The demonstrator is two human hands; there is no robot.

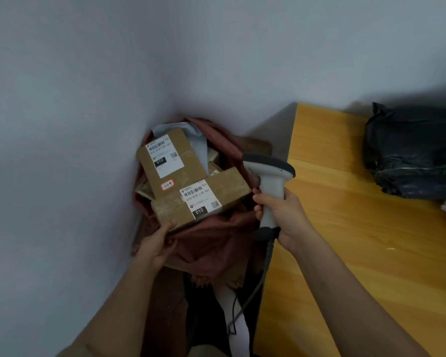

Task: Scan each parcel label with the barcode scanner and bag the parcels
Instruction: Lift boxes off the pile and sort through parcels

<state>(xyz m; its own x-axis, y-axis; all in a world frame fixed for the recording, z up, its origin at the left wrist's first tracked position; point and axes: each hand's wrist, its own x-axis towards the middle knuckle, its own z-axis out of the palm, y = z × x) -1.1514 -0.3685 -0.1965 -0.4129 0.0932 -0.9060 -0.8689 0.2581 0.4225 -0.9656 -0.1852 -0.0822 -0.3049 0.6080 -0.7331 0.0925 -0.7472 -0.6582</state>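
Note:
A reddish-brown bag (211,243) stands open on the floor against the wall. Two cardboard parcels lie in its mouth, each with a white label facing up. The near parcel (224,189) is held at its front left corner by my left hand (156,243). The far parcel (180,161) leans behind it. My right hand (281,215) grips the handle of a grey barcode scanner (271,179), whose head points left toward the parcels. The scanner's cable hangs down below my hand.
A yellow wooden table (358,240) fills the right side. A black plastic-wrapped parcel (412,153) lies at its far right. The grey wall (88,124) runs along the left. A pale mailer (191,135) shows deeper in the bag.

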